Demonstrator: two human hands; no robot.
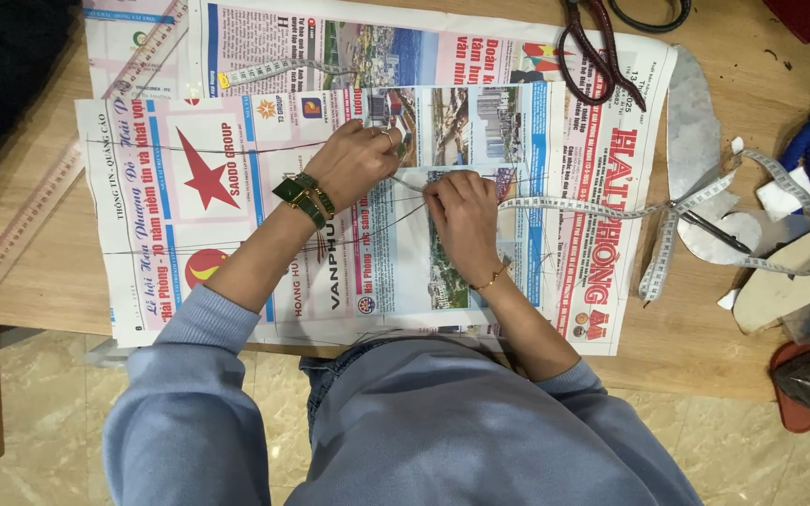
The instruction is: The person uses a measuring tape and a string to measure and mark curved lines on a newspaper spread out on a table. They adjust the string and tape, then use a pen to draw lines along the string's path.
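Paper, thin and printed in many colours, is covering the wooden tabletop [705, 337]: a newspaper [189, 178] is lying flat with pencil lines ruled across it. Both hands are resting on its middle. The left hand [353, 161], with a green watch on its wrist, is pressing down with its fingers [388, 141] curled, pinching one end of a soft grey tape [564, 204]. The right hand [464, 220] is lying just beside it, fingers bent and closed on the same tape. The tape's long axis is running left to right, away from the hands towards the tabletop's right side, where it is looping over flat grey card cut-outs [696, 131]. Dark-handled scissors [592, 47] are lying at the top edge. A long clear ruler [21, 225] is slanting along the left side
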